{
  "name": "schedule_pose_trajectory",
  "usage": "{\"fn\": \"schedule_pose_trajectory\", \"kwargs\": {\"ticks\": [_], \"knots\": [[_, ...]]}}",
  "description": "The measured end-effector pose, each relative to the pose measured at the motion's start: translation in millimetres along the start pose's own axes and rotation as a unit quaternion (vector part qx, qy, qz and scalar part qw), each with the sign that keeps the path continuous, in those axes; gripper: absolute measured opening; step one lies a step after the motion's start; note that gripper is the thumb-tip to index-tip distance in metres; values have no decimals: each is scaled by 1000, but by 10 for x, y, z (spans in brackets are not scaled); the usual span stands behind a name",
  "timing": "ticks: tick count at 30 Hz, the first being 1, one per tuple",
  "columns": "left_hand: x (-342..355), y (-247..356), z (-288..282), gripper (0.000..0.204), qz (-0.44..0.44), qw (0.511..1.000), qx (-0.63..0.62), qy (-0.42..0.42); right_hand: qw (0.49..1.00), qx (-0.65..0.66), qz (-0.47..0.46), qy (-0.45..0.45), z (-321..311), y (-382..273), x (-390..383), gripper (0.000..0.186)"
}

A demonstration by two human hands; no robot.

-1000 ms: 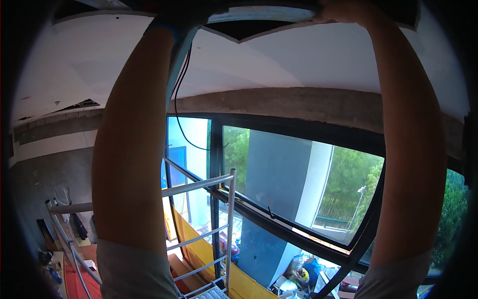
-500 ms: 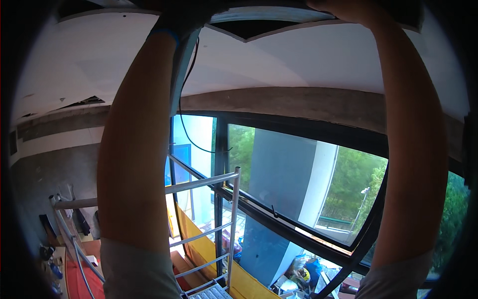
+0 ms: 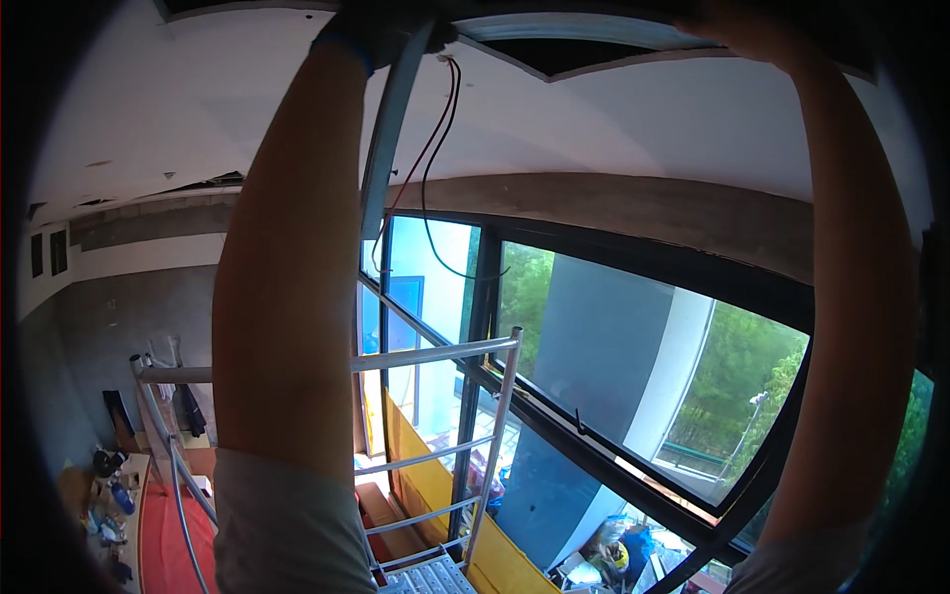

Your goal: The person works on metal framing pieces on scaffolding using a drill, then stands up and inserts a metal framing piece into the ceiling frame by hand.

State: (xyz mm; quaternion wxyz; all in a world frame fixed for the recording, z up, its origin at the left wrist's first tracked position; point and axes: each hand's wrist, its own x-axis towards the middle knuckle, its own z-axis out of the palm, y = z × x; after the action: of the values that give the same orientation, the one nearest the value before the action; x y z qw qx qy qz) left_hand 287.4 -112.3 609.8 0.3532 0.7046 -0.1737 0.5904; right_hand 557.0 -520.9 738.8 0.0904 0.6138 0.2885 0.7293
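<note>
Both my arms reach up to an opening in the white ceiling. My left hand [image 3: 391, 35], in a dark covering with a blue edge at the wrist, is closed around a grey metal channel [image 3: 386, 148] that slants down beside my forearm. My right hand [image 3: 747, 35] is at the far right of the opening, by the end of a curved metal strip [image 3: 584, 28]; its fingers are dim and blurred, so their grip cannot be made out. A red wire and a black wire [image 3: 428, 168] dangle from the ceiling just right of the channel.
A metal scaffold frame [image 3: 435, 354] with rungs and a perforated platform [image 3: 426, 577] stands below. Dark-framed windows [image 3: 643, 366] fill the right side. At lower left are a cluttered table [image 3: 139, 515] and a red surface [image 3: 173, 540]. Bagged clutter [image 3: 614, 549] lies outside.
The view has swung left, so the scene sits further right and lower. Both hands remain up at the ceiling opening. The red wire now shows beside the black one.
</note>
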Motion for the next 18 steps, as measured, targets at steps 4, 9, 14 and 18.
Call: {"fn": "schedule_pose_trajectory", "kwargs": {"ticks": [4,9,14,18], "knots": [[-132,-96,-366,30,8,984,180,12,956,45,169,-237,-1337,-2125,201,66],[-6,-243,-426,28,8,993,120,14,952,67,141,-262,-1446,-2111,182,64],[8,-263,-336,23,-16,997,70,25,984,57,85,-144,-856,-1534,158,66],[-141,-83,-320,21,52,996,39,57,935,93,219,-264,-1667,-2174,5,72]]}}
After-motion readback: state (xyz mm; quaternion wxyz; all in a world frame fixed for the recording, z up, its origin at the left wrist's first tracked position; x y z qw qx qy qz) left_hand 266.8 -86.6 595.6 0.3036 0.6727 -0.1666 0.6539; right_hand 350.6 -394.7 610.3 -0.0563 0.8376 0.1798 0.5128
